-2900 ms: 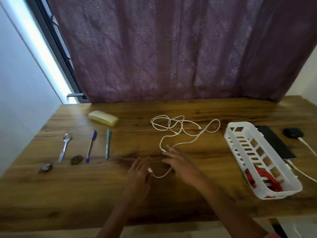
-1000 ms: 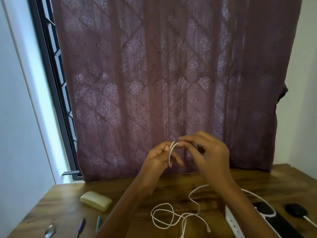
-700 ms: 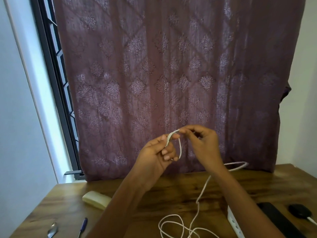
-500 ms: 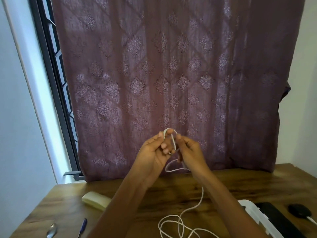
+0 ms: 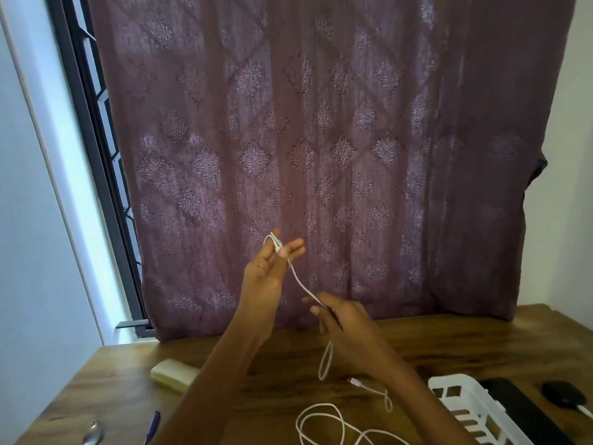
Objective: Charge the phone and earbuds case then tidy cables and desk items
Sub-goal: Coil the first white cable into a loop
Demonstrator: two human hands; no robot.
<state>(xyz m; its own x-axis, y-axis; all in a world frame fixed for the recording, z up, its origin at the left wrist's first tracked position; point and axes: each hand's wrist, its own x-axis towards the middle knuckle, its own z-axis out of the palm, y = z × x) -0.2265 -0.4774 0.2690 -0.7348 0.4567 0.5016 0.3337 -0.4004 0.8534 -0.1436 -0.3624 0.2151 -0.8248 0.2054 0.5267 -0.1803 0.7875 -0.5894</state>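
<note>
Gripping thin white cable point(image 5: 300, 281) | left hand point(image 5: 266, 271): small loops | right hand point(image 5: 343, 319): strand

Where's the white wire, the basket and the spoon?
white wire point(image 5: 301, 284), head view, on the raised taut stretch.
basket point(image 5: 452, 379), head view, on its far rim.
spoon point(image 5: 93, 433), head view, on its bowl.

Clock read from frame centre. Air at 6 barred by the thin white charging cable point(image 5: 301, 284), strung btwn left hand point(image 5: 268, 274) and right hand point(image 5: 348, 324). Its slack loops litter the brown wooden surface point(image 5: 449, 342) at 5–6. White slotted plastic basket point(image 5: 465, 403) blocks 4–5, w/ flat black phone point(image 5: 519, 409) and black oval earbuds case point(image 5: 560, 395) just beyond. Pale yellow oblong case point(image 5: 173, 374), blue pen point(image 5: 154, 423) and metal spoon point(image 5: 94, 431) sit at 7. Bare wood lies btwn yellow case and loops, and along the mauve curtain point(image 5: 321, 139) foot at 4.
</note>
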